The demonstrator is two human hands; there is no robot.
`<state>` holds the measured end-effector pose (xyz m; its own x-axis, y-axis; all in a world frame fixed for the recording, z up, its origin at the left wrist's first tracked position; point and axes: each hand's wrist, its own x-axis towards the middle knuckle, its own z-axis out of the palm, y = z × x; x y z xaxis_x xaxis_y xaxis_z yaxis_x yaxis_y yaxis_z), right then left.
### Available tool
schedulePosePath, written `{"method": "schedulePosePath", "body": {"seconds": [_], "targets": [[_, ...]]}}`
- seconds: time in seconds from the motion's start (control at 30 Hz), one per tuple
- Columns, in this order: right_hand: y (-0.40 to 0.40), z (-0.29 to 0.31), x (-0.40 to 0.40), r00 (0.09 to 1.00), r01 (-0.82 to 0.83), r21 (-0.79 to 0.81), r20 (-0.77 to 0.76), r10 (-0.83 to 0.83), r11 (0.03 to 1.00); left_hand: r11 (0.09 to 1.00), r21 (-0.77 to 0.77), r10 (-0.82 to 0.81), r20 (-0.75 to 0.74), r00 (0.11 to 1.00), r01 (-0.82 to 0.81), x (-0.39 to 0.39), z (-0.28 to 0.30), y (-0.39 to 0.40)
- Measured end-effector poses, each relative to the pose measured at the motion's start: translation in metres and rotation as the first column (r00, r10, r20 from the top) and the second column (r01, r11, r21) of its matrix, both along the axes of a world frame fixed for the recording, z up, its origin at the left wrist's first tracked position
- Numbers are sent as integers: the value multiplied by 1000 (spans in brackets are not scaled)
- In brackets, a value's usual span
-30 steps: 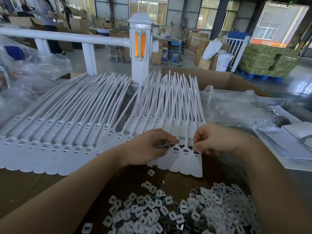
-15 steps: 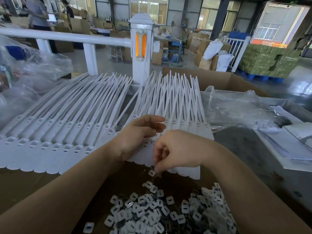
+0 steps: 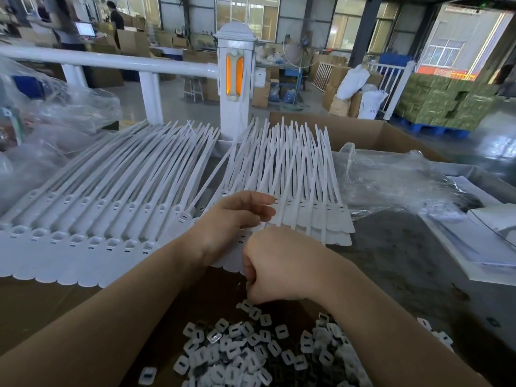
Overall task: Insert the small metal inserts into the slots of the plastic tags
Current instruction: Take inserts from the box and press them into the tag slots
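Note:
Two fans of white plastic tags lie on the bench, one at the left and one in the middle, slots toward me. My left hand rests on the middle fan's heads with its fingers straight. Below it, my right hand curls its fingers down onto the top of a pile of small white and metal inserts and pinches one there. The hand's back hides the fingertips.
The tags and inserts lie on brown cardboard. Clear plastic bags sit at the right and left. An open carton and a white railing post stand behind. Papers lie at the far right.
My right hand left the tag heads and dropped to the top of the insert pile. My left hand opened its pinch and now lies flat on the tags.

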<state>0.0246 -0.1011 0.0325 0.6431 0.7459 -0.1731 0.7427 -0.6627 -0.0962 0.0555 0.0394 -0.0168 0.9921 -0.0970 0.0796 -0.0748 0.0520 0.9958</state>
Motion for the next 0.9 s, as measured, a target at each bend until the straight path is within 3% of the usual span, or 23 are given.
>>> {"method": "schedulePosePath", "body": {"seconds": [0.13,0.3,0.63,0.9], "targets": [[5,0,-7,996,-30,-31,81,33,999,1000,-6,12,-15,1000,-13,-1,1,0],[-1,4,-1,999,5,-19,-33,-5,1000,1000,-10,21,-9,1000,-21,-2,2,-1],[7,3,-13,995,-18,-35,97,22,999,997,-69,37,-48,998,-40,-9,8,-7],[3,3,-7,999,-22,-16,46,23,1000,999,-23,42,-53,998,-43,-9,9,-5]]}}
